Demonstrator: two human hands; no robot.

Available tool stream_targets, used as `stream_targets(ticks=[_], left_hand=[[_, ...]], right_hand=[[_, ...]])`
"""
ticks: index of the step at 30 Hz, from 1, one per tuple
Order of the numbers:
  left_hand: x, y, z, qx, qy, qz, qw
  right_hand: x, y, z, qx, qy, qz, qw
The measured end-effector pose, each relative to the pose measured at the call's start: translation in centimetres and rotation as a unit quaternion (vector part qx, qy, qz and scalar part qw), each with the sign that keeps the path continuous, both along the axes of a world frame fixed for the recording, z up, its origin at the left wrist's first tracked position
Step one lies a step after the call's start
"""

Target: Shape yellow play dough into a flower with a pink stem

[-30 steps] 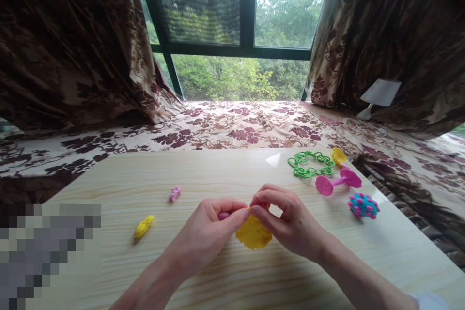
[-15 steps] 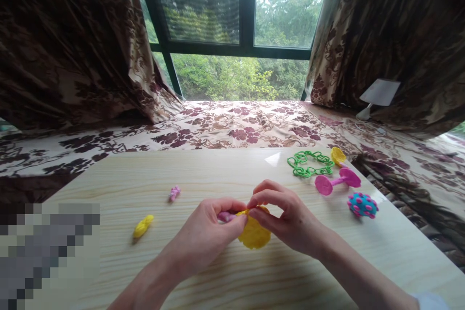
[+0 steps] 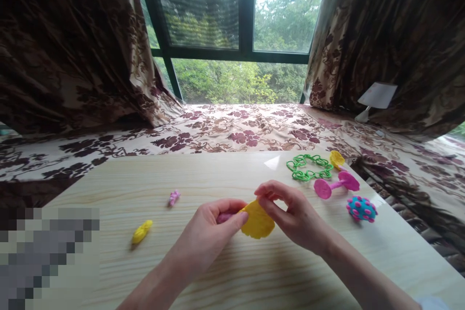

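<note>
A flat, roundish piece of yellow modelling clay (image 3: 258,223) with a wavy edge is held above the table between my hands. My left hand (image 3: 214,225) pinches its left side between thumb and fingers. A pinkish-purple clay piece (image 3: 224,218) shows inside the same hand, partly hidden; whether it joins the yellow clay I cannot tell. With thumb and fingertips, my right hand (image 3: 290,213) grips the upper right edge of the yellow clay.
On the table (image 3: 174,261) lie a small pink clay lump (image 3: 174,197) and a yellow clay lump (image 3: 142,232) at left. At right are a green clay chain (image 3: 308,174), a yellow clay cup shape (image 3: 336,159), a pink dumbbell shape (image 3: 337,184) and a blue pink-dotted lump (image 3: 362,209).
My right fingertips have shifted right along the yellow clay's upper edge, away from my left fingers. The clay has turned, showing more of its face. The view has tilted slightly.
</note>
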State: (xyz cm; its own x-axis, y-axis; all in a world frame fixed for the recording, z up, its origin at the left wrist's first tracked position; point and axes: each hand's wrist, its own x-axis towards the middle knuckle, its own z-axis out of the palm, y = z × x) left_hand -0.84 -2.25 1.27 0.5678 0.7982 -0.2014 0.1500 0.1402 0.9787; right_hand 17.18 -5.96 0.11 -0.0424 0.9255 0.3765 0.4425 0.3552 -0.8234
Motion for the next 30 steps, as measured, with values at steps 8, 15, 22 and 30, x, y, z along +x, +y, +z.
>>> stream_targets(ticks=[8, 15, 22, 30], left_hand=[[0.22, -0.27, 0.06, 0.088, 0.013, -0.007, 0.996], [0.35, -0.43, 0.29, 0.089, 0.005, 0.013, 0.996], [0.48, -0.59, 0.31, 0.097, 0.015, -0.015, 0.995], [0.15, -0.43, -0.13, 0.083, 0.033, -0.006, 0.996]], right_hand=[[-0.74, -0.08, -0.09, 0.04, -0.009, 0.031, 0.999], [-0.6, -0.2, 0.21, 0.051, -0.048, 0.037, 0.997], [-0.97, -0.34, 0.17, 0.045, -0.09, 0.03, 0.994], [-0.27, -0.24, 0.75, 0.059, -0.072, 0.058, 0.994]])
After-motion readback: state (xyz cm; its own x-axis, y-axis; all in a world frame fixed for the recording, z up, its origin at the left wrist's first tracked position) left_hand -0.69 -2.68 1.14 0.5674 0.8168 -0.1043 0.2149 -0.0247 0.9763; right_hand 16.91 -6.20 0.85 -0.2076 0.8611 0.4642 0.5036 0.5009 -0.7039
